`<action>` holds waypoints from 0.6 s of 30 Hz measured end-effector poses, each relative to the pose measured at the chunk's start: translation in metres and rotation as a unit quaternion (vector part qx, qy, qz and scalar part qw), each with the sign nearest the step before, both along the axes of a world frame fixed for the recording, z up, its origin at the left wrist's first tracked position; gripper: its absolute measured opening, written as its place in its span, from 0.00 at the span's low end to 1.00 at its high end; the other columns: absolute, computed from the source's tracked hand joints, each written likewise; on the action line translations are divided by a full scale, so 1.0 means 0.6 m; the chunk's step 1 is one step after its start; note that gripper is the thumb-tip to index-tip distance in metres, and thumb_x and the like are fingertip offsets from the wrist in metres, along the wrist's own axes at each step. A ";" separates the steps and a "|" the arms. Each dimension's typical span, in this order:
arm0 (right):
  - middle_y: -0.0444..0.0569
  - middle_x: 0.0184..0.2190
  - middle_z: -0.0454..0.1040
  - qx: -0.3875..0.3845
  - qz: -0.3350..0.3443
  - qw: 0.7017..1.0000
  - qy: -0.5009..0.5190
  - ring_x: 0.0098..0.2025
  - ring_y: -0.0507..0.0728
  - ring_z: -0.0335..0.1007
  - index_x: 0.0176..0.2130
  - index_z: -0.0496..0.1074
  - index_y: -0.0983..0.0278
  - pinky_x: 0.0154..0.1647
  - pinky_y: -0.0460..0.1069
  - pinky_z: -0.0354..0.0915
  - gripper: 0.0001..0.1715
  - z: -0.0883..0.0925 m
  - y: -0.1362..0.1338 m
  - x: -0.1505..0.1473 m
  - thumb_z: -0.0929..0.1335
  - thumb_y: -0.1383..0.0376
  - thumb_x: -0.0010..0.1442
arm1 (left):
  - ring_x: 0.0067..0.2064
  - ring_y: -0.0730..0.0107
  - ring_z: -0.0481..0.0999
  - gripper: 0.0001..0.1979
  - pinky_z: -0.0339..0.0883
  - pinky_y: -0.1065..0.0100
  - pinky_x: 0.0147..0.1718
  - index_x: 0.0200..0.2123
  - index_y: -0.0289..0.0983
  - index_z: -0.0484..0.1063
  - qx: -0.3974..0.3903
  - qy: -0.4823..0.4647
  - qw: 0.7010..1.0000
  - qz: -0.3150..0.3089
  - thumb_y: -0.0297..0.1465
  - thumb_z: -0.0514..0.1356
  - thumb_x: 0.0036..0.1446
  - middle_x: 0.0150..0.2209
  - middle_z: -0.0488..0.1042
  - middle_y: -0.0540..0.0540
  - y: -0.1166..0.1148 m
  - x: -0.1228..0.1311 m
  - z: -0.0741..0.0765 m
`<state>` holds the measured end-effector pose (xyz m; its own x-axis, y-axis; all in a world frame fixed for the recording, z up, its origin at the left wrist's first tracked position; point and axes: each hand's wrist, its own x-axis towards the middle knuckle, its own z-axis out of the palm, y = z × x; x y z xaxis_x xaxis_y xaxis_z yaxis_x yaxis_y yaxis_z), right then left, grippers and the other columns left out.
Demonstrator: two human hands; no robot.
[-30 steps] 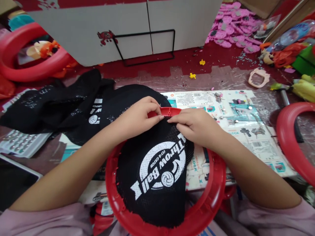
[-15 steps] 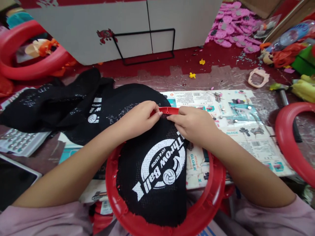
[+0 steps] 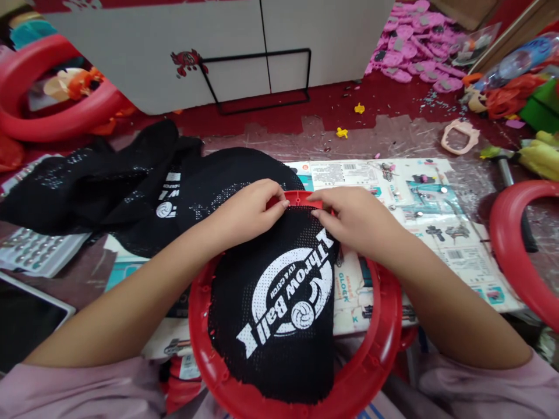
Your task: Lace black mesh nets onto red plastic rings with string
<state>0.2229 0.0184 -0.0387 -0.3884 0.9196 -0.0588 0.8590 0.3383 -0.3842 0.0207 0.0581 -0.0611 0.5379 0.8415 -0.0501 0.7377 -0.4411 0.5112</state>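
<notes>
A red plastic ring (image 3: 390, 326) stands tilted at the table's near edge. Black mesh fabric (image 3: 236, 302) with white "Throw Ball" print covers its left and middle part, and the right part of the opening is bare. At the ring's far rim, my left hand (image 3: 255, 206) pinches the fabric's edge between thumb and forefinger. My right hand (image 3: 349, 215) is just right of it, with thumb and forefinger apart. Its thumb lies by the corner of the mesh and its forefinger by the red rim. Small pegs line the ring's inner face.
More black mesh pieces (image 3: 144, 180) lie to the left, over a tray of metal balls (image 3: 41, 253). Red rings (image 3: 502, 233) rest at both sides. A white board (image 3: 227, 35) with a black wire frame stands behind. Pink parts (image 3: 414, 41) are heaped back right, near a hammer (image 3: 506, 171).
My right hand has shifted slightly right, and its thumb and forefinger have parted from the fabric's edge. The printed mesh has moved a little right. My left hand keeps its pinch.
</notes>
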 end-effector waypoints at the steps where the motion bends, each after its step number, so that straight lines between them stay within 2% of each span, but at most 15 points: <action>1: 0.49 0.34 0.77 -0.018 -0.032 0.999 0.033 0.34 0.54 0.69 0.44 0.76 0.64 0.31 0.47 0.57 0.14 0.002 0.001 0.001 0.65 0.67 0.60 | 0.41 0.62 0.72 0.11 0.66 0.61 0.43 0.39 0.35 0.69 0.011 0.000 1.000 -0.010 0.34 0.51 0.61 0.40 0.73 0.44 -0.002 0.001 0.001; 4: 0.47 0.28 0.77 -0.057 -0.099 0.990 0.078 0.29 0.53 0.68 0.34 0.78 0.65 0.30 0.47 0.57 0.09 0.005 0.005 0.005 0.66 0.66 0.58 | 0.50 0.59 0.70 0.17 0.64 0.57 0.51 0.52 0.35 0.65 0.032 0.002 0.998 -0.058 0.34 0.48 0.63 0.49 0.71 0.41 -0.007 0.003 0.002; 7: 0.46 0.24 0.75 -0.062 -0.124 0.986 0.091 0.26 0.52 0.66 0.28 0.76 0.64 0.29 0.47 0.56 0.10 0.002 0.011 0.008 0.66 0.65 0.57 | 0.52 0.56 0.69 0.21 0.63 0.54 0.52 0.59 0.36 0.60 0.045 0.024 0.993 -0.105 0.35 0.47 0.64 0.52 0.67 0.38 -0.010 0.003 0.003; 12: 0.46 0.22 0.73 -0.061 -0.139 0.984 0.093 0.25 0.52 0.64 0.27 0.76 0.65 0.27 0.47 0.55 0.10 -0.009 0.020 0.010 0.65 0.66 0.56 | 0.51 0.55 0.69 0.22 0.64 0.52 0.51 0.61 0.43 0.59 0.083 0.072 0.983 -0.149 0.37 0.48 0.64 0.53 0.63 0.38 -0.011 0.001 -0.002; 18: 0.47 0.23 0.73 -0.051 -0.143 0.984 0.092 0.25 0.51 0.64 0.28 0.76 0.66 0.28 0.46 0.56 0.12 -0.018 0.024 0.008 0.65 0.65 0.57 | 0.50 0.54 0.69 0.23 0.65 0.51 0.51 0.61 0.40 0.60 0.101 0.089 0.977 -0.164 0.38 0.49 0.64 0.53 0.63 0.36 -0.009 0.000 -0.006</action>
<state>0.2276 0.0329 -0.0493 -0.1268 0.9859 -0.1091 0.8265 0.0442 -0.5612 0.0204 0.0525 -0.0649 0.7778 0.6282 -0.0185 0.6095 -0.7469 0.2656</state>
